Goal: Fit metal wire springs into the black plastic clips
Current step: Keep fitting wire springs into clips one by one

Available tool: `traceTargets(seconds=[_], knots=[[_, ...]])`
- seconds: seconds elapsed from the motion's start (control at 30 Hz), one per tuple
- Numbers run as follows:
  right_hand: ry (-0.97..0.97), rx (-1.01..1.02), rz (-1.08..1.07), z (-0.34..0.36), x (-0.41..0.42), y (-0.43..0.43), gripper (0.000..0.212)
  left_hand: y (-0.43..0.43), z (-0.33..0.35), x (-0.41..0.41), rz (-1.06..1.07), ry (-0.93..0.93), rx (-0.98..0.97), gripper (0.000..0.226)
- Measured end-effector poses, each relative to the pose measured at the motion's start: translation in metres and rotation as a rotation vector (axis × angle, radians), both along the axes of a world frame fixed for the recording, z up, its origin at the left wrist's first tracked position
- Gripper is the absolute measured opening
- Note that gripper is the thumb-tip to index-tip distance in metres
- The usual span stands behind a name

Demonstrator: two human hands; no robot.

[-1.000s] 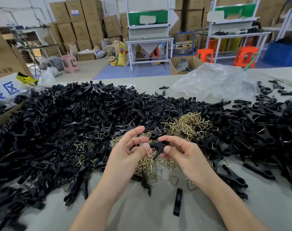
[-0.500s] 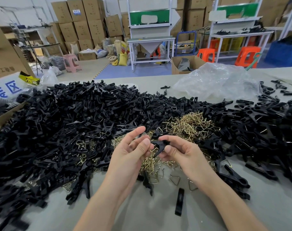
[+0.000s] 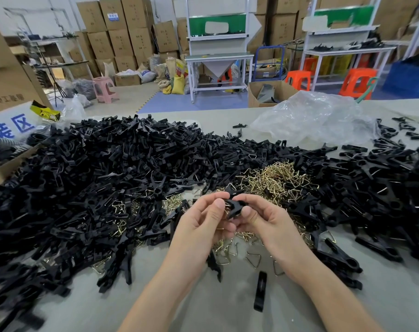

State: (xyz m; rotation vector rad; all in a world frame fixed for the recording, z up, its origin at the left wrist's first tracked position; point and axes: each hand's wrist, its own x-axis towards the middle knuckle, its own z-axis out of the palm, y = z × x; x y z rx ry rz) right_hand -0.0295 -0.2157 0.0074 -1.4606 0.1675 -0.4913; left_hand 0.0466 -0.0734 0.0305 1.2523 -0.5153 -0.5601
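Above the table (image 3: 203, 307), both hands curled around one black clip (image 3: 233, 207); left hand (image 3: 201, 226), right hand (image 3: 263, 219)

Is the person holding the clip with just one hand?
No, the left hand and the right hand both pinch the black plastic clip.

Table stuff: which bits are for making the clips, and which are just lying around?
For the job: black clip pinched by left hand and right hand, clip heap, gold wire springs.
Lying about: clear plastic bag, pink stool, orange stools, cardboard boxes.
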Motion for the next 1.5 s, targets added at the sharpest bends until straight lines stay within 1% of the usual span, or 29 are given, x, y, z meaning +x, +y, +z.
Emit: traceTargets(seconds=[0.07,0.2,0.3,0.37,0.5,0.57,0.7,0.87,1.0,1.1,1.13,1.23,1.3,1.33,1.43,1.5], knots=[[-0.002,-0.002,0.003,0.0,-0.001,0.0,0.027,-0.001,0.0,-0.001,-0.027,0.048,-0.04,0.037],[-0.009,-0.022,0.001,0.002,-0.002,0.002,0.025,0.0,0.001,-0.005,-0.151,0.177,-0.141,0.033],[0.006,-0.084,-0.052,0.003,-0.003,0.0,0.024,0.0,-0.002,-0.007,-0.24,0.226,-0.159,0.032],[0.019,-0.127,-0.066,0.004,-0.004,-0.002,0.024,0.0,-0.003,-0.007,-0.257,0.232,-0.152,0.032],[0.003,-0.103,0.033,0.011,-0.008,-0.002,0.037,0.002,-0.006,0.0,-0.253,0.183,-0.116,0.036],[0.033,-0.098,0.081,0.014,-0.011,-0.001,0.04,0.004,-0.008,0.004,-0.272,0.148,-0.091,0.037],[0.15,-0.113,0.169,0.018,-0.018,-0.004,0.031,0.007,-0.011,0.009,-0.269,0.047,0.004,0.043],[0.147,-0.108,0.219,0.02,-0.019,-0.003,0.039,0.009,-0.014,0.012,-0.284,0.031,0.012,0.044],[0.13,-0.142,0.149,0.015,-0.016,-0.003,0.033,0.008,-0.016,0.011,-0.308,0.03,0.028,0.044],[0.123,-0.146,0.144,0.012,-0.016,-0.002,0.03,0.009,-0.017,0.011,-0.317,0.016,0.037,0.047],[0.123,-0.147,0.139,0.011,-0.016,-0.002,0.029,0.01,-0.017,0.011,-0.322,0.002,0.047,0.045],[0.132,-0.166,0.126,0.008,-0.017,-0.002,0.03,0.007,-0.015,0.009,-0.324,-0.014,0.083,0.03],[0.126,-0.171,0.117,0.007,-0.017,-0.001,0.028,0.005,-0.012,0.005,-0.338,0.001,0.102,0.03],[0.121,-0.167,0.105,0.007,-0.017,0.0,0.027,0.004,-0.011,0.003,-0.347,-0.039,0.119,0.029],[0.11,-0.174,0.09,0.007,-0.015,0.003,0.023,0.007,-0.012,-0.003,-0.351,-0.26,0.18,0.03],[0.1,-0.13,0.095,0.005,-0.013,0.005,0.018,0.008,-0.011,-0.003,-0.338,-0.265,0.178,0.03]])
